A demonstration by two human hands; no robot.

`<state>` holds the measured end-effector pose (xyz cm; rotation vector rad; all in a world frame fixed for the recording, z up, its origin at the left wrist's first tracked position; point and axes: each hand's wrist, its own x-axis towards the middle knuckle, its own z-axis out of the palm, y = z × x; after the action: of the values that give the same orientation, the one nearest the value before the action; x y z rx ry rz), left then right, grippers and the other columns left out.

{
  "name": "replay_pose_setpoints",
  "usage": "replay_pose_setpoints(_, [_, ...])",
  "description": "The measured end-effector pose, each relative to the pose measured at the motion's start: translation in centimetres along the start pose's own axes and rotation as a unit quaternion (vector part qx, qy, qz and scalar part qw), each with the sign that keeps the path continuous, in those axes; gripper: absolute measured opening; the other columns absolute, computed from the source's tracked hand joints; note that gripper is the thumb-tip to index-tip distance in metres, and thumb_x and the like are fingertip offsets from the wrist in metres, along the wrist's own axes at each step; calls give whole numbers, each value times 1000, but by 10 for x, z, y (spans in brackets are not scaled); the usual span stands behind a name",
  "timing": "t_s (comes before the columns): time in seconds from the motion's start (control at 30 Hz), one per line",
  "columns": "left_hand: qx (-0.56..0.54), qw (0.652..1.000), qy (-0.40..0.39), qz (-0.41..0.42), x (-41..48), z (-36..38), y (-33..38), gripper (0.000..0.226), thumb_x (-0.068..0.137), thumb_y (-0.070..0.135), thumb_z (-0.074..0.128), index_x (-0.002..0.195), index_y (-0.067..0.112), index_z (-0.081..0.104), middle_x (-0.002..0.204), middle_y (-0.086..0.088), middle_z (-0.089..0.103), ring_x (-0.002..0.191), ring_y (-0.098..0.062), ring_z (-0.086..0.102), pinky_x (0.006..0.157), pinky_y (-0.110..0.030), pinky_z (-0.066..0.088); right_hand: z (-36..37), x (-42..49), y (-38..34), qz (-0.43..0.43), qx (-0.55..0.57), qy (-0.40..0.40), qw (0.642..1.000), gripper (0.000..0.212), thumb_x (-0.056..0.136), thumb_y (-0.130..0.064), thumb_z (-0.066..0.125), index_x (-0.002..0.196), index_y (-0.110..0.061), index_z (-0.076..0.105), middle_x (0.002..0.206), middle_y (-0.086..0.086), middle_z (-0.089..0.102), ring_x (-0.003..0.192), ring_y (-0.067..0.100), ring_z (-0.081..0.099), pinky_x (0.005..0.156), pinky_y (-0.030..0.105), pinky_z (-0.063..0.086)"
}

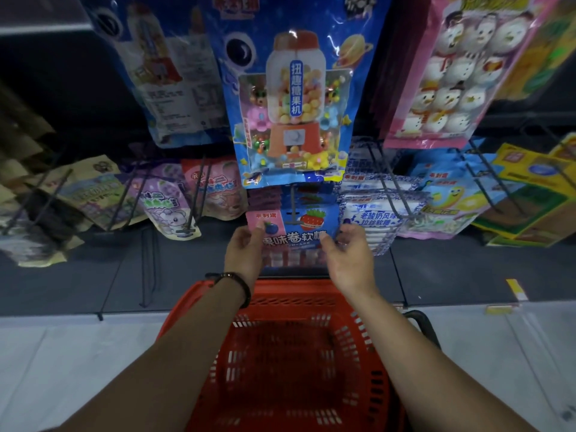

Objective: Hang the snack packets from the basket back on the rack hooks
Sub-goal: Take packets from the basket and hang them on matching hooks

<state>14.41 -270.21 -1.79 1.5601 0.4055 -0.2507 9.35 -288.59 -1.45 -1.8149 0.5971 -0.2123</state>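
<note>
Snack packet (297,233) in pinch of left hand (244,254) and right hand (349,260), above red basket (280,289), pale floor (62,353).

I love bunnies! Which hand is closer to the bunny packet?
Left. The left hand is right of the bunny packet; the right hand is farther right, past the blue packet.

We are in a shop, facing a snack display. Snack packets (367,213) hang in stacks of the same kind on long wire hooks (388,179) from nine o'clock round to three o'clock. Big printed candy bags (293,98) hang above them at twelve o'clock. A yellow label strip (517,289) sits on the dark ledge (452,275) below the hooks at four o'clock. A red plastic shopping basket (352,397) is at six o'clock, with pale floor (46,353) around it.
</note>
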Motion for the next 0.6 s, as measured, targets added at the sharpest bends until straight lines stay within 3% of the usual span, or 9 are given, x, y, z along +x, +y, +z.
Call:
replay_pose_setpoints(0.07, [56, 996, 63, 10, -4, 5, -7, 49, 86, 54, 74, 120, 26, 53, 126, -11, 56, 104, -28, 60, 97, -45, 54, 5, -11, 0, -25, -34, 36, 998, 29, 95, -19, 77, 102, -18, 49, 97, 6, 66, 70, 2, 62, 60, 4, 43])
replay_pose_setpoints(0.17, [183, 970, 102, 126, -30, 17, -25, 56, 89, 20, 77, 130, 8, 41, 125, -10, 39, 107, -22, 39, 97, -38, 42, 12, -30, 5, -59, -90, 62, 992, 34, 91, -14, 77, 107, -17, 47, 114, 6, 52, 87, 16, 56, 73, 10, 37])
replay_pose_setpoints(0.23, [265, 942, 82, 191, -40, 22, -42, 59, 84, 12, 76, 133, 11, 42, 126, -12, 41, 112, -27, 41, 101, -42, 42, 15, -39, 11, -61, -103, 75, 990, 36, 91, -13, 77, 111, -14, 47, 119, 5, 42, 91, 15, 48, 79, 12, 31])
replay_pose_setpoints(0.33, [342, 921, 22, 186, -44, 26, -49, 79, 80, 3, 66, 148, 28, 35, 133, -11, 34, 115, -37, 42, 104, -43, 36, 18, -53, 18, -98, -124, 90, 983, 29, 92, -10, 72, 108, -18, 49, 115, 2, 46, 96, 20, 51, 83, 22, 40])
replay_pose_setpoints(0.4, [361, 915, 3, 180, -44, 26, -47, 92, 80, 0, 59, 156, 39, 26, 144, -13, 27, 122, -37, 37, 107, -42, 33, 23, -59, 24, -148, -170, 54, 973, 29, 93, -8, 65, 118, -19, 57, 117, 2, 53, 107, 23, 57, 95, 35, 50])
replay_pose_setpoints(0.47, [387, 903, 0, 189, -44, 24, -45, 100, 80, -2, 56, 160, 45, 18, 155, -17, 17, 131, -41, 32, 110, -48, 34, 26, -61, 29, -174, -232, -12, 957, 49, 95, -9, 60, 142, -22, 54, 134, 3, 50, 126, 24, 52, 111, 38, 47])
replay_pose_setpoints(0.6, [425, 882, -29, 201, -34, 19, -47, 105, 84, 8, 63, 162, 48, 6, 165, -18, -1, 143, -47, 24, 117, -56, 33, 30, -53, 31, -158, -320, -85, 930, 77, 99, -15, 56, 167, -32, 23, 170, 7, 14, 154, 31, 25, 123, 42, 36])
